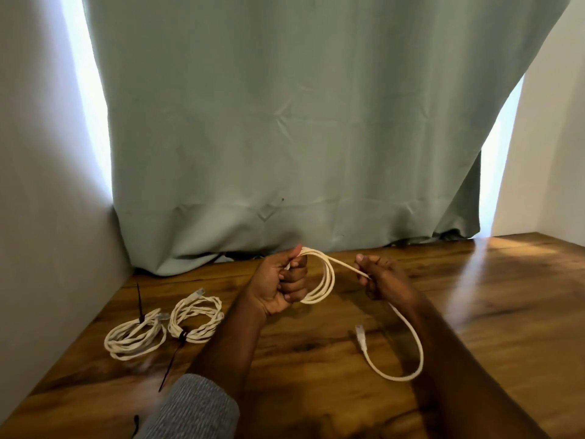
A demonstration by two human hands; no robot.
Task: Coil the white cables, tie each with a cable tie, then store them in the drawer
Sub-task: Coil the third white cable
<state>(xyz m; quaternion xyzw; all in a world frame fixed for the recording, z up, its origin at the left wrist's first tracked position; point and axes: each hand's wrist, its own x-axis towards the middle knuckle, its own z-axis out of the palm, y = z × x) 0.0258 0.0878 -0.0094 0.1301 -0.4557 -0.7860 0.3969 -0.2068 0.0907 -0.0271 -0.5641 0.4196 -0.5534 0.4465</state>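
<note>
White slack, ending in its plug [360,333], is trailing nearest me from my right hand [378,275], which is pinching the cable [343,264] running leftward to the coil [321,282] my left hand [281,285] is gripping above the wooden desk [474,296].

White cables [319,280], black ties [140,307], a brown wood-grain table [474,296], a pale green curtain [285,122], a grey knit sleeve [196,407].

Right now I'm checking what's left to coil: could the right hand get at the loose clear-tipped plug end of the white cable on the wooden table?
Probably yes. The plug end lies bare on the table just below the right hand, nothing between, though that hand is pinching the cable.
</note>
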